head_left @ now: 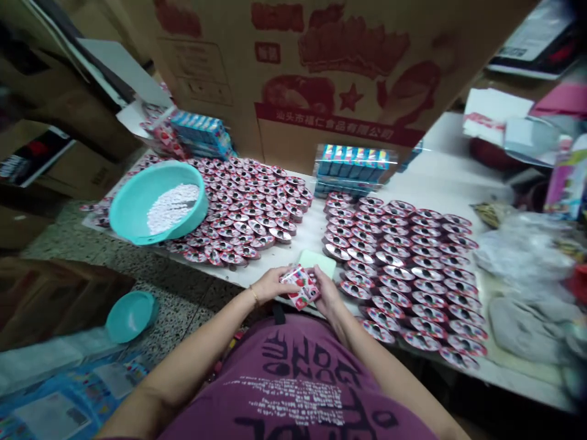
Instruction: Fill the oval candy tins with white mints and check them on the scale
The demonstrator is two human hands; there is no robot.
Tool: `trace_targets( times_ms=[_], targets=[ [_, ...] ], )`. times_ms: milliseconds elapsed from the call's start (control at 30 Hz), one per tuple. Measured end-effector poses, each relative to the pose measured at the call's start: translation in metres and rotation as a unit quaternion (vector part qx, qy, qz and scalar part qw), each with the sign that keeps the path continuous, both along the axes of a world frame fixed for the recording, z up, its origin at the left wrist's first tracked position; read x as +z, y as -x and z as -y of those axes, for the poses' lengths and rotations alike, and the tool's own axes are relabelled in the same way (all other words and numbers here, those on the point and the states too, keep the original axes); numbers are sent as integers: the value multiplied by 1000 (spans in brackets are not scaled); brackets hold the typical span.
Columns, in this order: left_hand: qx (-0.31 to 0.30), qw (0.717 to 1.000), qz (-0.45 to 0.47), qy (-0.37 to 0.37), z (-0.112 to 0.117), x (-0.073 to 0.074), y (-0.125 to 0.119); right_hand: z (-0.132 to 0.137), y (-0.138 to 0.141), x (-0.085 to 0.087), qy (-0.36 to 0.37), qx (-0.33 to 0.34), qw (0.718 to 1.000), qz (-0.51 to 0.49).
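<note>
Plainly, the left hand [270, 285] and right hand [328, 289] closed their fingers on one packet [300, 287] at the worktop [312, 232] edge. A slack grip could have dropped it, and a forearm might have scattered the tins [403, 275] alongside.

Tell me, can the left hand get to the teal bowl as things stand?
Probably yes. The bowl sits on the tins to the left, with only low tins between it and the left hand. That hand shares a packet with the right hand, so it isn't free.
</note>
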State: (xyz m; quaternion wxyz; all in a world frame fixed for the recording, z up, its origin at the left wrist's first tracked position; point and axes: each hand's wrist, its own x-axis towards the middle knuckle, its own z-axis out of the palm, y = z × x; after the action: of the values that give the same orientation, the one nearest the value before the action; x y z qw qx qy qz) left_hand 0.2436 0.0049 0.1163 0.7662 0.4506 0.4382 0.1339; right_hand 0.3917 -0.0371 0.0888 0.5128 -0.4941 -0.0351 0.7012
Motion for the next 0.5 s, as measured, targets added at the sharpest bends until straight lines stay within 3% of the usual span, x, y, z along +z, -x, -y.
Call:
trace_targets(
  times_ms=[100,200,400,500],
  targets=[
    [64,993,75,57,6,-14,4,-2,-9,-1,8,23,999,40],
    [113,987,106,47,9,-29,1,-5,-18,-2,-9,41,983,179],
    [128,987,94,-8,-1,-59,-22,-15,-49,-7,-136,185,890,394],
    [105,991,70,-33,-3,-76,-30,-19,-65,-16,-142,200,848,470]
  ],
)
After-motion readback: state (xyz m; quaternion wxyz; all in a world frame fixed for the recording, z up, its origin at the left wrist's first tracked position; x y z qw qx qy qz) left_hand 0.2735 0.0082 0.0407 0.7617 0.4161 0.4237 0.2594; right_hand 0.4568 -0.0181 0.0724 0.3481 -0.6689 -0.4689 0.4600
